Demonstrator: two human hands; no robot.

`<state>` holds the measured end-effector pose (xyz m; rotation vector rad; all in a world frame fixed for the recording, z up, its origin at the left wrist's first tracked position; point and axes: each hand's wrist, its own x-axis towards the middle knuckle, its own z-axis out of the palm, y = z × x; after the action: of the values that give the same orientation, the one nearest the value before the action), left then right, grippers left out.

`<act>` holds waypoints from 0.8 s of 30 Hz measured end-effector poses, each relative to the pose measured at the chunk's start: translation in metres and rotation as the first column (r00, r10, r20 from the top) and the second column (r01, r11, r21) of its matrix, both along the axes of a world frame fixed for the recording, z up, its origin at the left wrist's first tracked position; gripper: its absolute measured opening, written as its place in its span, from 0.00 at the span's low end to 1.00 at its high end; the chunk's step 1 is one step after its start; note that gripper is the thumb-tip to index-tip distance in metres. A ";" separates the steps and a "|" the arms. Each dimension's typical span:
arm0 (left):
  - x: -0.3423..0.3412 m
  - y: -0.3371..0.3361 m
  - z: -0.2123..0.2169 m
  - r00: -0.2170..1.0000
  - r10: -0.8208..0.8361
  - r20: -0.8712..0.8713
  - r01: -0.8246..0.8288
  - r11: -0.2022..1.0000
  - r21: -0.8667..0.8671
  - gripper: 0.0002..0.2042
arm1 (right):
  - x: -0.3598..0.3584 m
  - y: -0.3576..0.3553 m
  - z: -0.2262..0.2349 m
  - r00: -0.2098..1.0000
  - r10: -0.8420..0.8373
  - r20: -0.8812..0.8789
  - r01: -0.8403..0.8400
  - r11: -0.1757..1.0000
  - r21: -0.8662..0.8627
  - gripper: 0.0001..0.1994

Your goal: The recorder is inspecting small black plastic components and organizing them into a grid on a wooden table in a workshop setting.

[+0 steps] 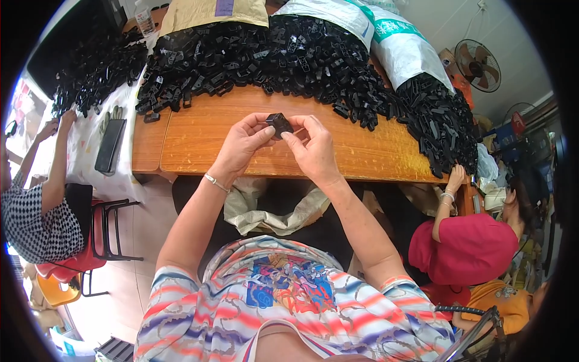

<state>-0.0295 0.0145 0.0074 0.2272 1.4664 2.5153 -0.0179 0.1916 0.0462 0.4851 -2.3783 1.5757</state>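
Note:
Between both my hands, above the near edge of the wooden table (229,130), is a small black plastic part (279,122) with a boxy shape. My left hand (246,140) pinches it from the left, thumb in front. From the right, my right hand (312,146) grips the same part with its thumb and fingers. Past my hands, a long heap of similar black plastic parts (259,63) stretches across the back of the table. A single black part (152,117) lies at the heap's near left end.
Sacks, one tan (211,13) and two white (413,54), lie open behind the heaps. An open woven sack (274,214) hangs at my lap. A co-worker in a checked top (45,211) sits left, another in red (467,247) right. A black case (111,146) lies on the left table.

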 end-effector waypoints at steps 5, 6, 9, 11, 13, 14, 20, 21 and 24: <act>0.005 0.002 0.001 0.999 0.039 -0.033 -0.042 0.997 -0.065 0.16 | 0.002 0.000 -0.006 1.000 0.009 -0.030 -0.009 1.000 0.025 0.13; 0.007 0.003 0.001 0.999 0.039 -0.033 -0.041 0.997 -0.065 0.16 | 0.002 0.000 -0.007 0.998 0.014 -0.057 -0.011 0.999 0.047 0.13; 0.015 0.012 0.004 0.995 0.073 -0.072 -0.080 0.992 -0.102 0.18 | 0.003 -0.001 -0.013 0.989 0.004 -0.145 0.012 0.994 0.109 0.13; 0.021 0.023 0.008 0.972 0.182 -0.151 -0.213 0.951 -0.226 0.19 | 0.006 -0.003 -0.017 0.978 -0.006 -0.209 0.037 0.988 0.147 0.13; 0.024 0.030 0.004 0.951 0.241 -0.196 -0.289 0.917 -0.275 0.16 | 0.011 -0.004 -0.020 0.964 -0.016 -0.267 0.073 0.976 0.205 0.14; 0.025 0.030 0.002 0.936 0.257 -0.240 -0.330 0.877 -0.349 0.13 | 0.013 -0.004 -0.020 0.964 -0.015 -0.265 0.072 0.976 0.205 0.14; 0.045 0.030 0.000 0.924 0.198 -0.328 -0.348 0.789 -0.505 0.08 | 0.023 0.007 -0.015 0.997 0.018 -0.075 0.001 0.971 0.240 0.14; 0.051 0.028 -0.003 0.916 0.184 -0.357 -0.365 0.751 -0.550 0.08 | 0.020 0.016 -0.013 0.991 0.132 0.028 -0.135 0.963 0.232 0.12; 0.073 0.030 -0.011 0.911 0.081 -0.404 -0.349 0.673 -0.652 0.10 | 0.008 0.040 -0.010 0.927 0.303 0.221 -0.341 0.926 0.161 0.08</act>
<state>0.0436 0.0449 -0.0033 0.3776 2.6372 1.8824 -0.0098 0.2312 0.0357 0.8411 -2.7329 1.5843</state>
